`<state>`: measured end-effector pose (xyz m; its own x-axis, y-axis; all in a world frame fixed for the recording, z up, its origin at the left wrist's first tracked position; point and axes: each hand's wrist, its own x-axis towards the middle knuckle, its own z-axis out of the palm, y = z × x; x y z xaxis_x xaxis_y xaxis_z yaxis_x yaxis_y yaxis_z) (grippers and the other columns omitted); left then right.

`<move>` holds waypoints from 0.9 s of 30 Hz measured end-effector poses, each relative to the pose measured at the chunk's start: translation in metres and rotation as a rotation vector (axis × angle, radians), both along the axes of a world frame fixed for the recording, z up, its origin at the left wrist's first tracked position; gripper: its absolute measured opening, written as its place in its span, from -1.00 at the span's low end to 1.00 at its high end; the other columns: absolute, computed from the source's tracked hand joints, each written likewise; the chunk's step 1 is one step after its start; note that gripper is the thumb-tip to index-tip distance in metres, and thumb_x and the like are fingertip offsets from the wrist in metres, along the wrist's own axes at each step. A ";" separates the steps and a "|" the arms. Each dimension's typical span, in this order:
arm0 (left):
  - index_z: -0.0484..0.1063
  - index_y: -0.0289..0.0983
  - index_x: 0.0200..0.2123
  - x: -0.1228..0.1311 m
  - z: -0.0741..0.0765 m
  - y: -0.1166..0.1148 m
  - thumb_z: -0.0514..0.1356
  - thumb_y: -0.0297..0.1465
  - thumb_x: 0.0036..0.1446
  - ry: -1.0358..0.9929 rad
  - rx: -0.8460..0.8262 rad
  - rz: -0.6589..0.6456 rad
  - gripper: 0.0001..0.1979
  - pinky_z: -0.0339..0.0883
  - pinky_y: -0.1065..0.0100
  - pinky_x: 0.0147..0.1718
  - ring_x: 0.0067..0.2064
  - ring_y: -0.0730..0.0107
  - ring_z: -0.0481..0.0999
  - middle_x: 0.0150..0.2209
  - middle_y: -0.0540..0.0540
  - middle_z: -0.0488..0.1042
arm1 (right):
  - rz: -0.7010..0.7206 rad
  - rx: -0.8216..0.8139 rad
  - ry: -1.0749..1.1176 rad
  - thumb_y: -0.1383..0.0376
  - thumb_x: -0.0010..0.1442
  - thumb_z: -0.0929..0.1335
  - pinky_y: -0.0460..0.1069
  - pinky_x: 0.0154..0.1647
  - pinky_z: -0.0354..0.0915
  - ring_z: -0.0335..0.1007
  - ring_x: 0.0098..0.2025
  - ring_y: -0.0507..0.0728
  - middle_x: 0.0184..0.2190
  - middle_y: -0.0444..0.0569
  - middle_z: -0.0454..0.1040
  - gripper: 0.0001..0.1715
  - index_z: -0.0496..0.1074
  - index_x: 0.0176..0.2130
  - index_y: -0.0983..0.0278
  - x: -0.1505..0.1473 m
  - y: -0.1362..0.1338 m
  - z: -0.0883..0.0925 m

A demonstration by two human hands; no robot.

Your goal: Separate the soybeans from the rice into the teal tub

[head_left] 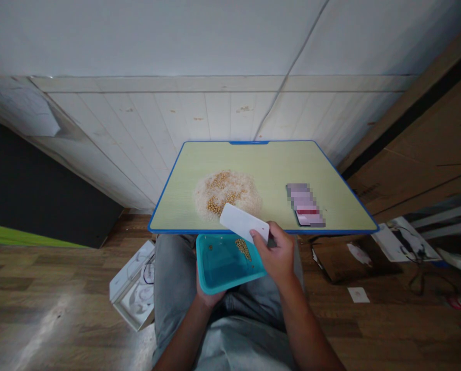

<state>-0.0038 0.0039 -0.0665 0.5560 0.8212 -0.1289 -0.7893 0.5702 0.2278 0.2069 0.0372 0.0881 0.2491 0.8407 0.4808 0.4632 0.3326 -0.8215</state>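
Observation:
A small table with a pale green top and blue rim (168, 178) stands in front of me. On it lies a heap of white rice mixed with yellow beans (227, 195). My right hand (279, 252) pinches a white flat card (243, 222) at the table's near edge, over the heap's front. My left hand (206, 294) grips a teal plastic tray (225, 265) from below, just under the table edge above my lap. Some yellow beans (243, 248) lie in the tray's far right part.
A phone (306, 205) lies on the table's right side. Brown cardboard boxes (424, 149) lean at the right. An open white box (134, 286) sits on the wooden floor at my left. Papers and cables (404, 245) litter the floor at right. A white wall is behind.

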 end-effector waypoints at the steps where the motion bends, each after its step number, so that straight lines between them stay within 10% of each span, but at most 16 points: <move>1: 0.64 -0.09 0.34 0.000 0.001 0.000 -0.26 0.05 0.58 0.009 -0.008 -0.001 -0.22 -0.51 0.08 0.68 0.63 0.15 0.27 0.45 0.00 0.54 | -0.012 0.007 0.001 0.16 0.32 0.46 -0.08 -0.46 0.13 0.21 -0.52 0.02 -0.58 -0.26 0.28 -0.61 0.29 -0.46 0.16 0.000 0.000 0.000; 9: 0.66 -0.13 0.31 -0.002 0.007 0.000 -0.17 0.13 0.55 0.049 -0.026 0.004 -0.22 -0.52 -0.24 0.66 0.68 -0.07 0.13 0.47 -0.03 0.52 | -0.124 0.020 0.052 0.15 0.34 0.48 -0.07 -0.42 0.18 0.26 -0.49 0.03 -0.56 -0.25 0.33 -0.62 0.32 -0.42 0.17 0.004 0.000 -0.009; 15: 0.66 -0.16 0.32 -0.001 0.000 0.002 -0.21 0.14 0.55 0.056 -0.018 0.020 -0.19 -0.44 -0.22 0.67 0.57 -0.11 0.38 0.45 -0.07 0.54 | -0.100 0.002 0.044 0.15 0.33 0.49 -0.07 -0.45 0.15 0.23 -0.51 0.03 -0.57 -0.26 0.30 -0.60 0.30 -0.44 0.16 0.002 -0.001 -0.008; 27: 0.57 -0.13 0.41 -0.003 -0.004 0.000 -0.26 0.15 0.54 0.021 -0.014 0.004 -0.16 -0.41 -0.21 0.67 0.65 -0.04 0.22 0.49 -0.07 0.49 | -0.104 -0.008 0.055 0.15 0.34 0.48 -0.06 -0.41 0.18 0.25 -0.48 0.05 -0.57 -0.25 0.32 -0.62 0.33 -0.43 0.16 0.004 -0.002 -0.010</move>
<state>-0.0073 0.0040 -0.0707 0.5498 0.8214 -0.1518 -0.7867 0.5702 0.2366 0.2106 0.0356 0.0776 0.3610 0.8124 0.4578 0.4493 0.2787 -0.8488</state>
